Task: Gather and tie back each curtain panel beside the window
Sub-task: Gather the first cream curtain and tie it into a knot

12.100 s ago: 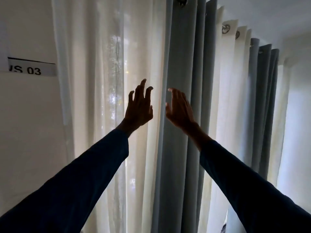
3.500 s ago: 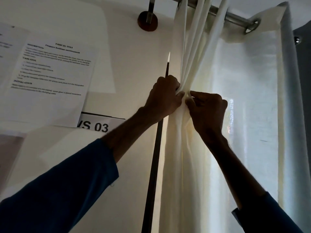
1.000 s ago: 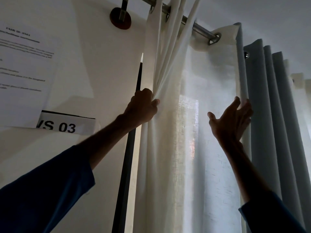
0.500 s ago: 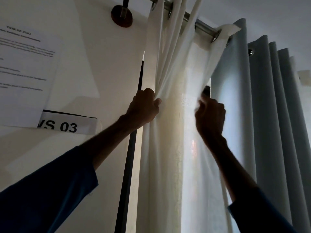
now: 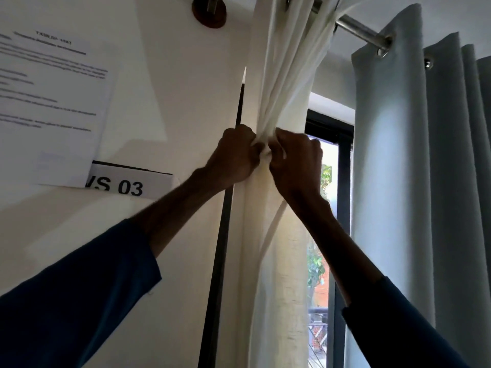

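The white sheer curtain panel point(image 5: 281, 75) hangs from the metal rod point(image 5: 358, 33) and is bunched into a narrow bundle at the window's left edge. My left hand point(image 5: 233, 155) grips the bundle from the left. My right hand point(image 5: 295, 158) grips it from the right, the two fists nearly touching around the gathered fabric. A thin strip of the fabric point(image 5: 271, 229) hangs slanted below my right wrist. The grey curtain panel point(image 5: 414, 168) hangs spread in folds to the right.
The dark window frame point(image 5: 342, 187) and glass show between the two panels, with greenery outside. On the wall to the left are a printed sheet point(image 5: 50, 102), a "VS 03" label point(image 5: 125, 185) and the round rod bracket point(image 5: 210, 10).
My right hand has carried the sheer panel's free edge left to my left hand, so the whole panel is now bunched together. The window, covered before, is uncovered.
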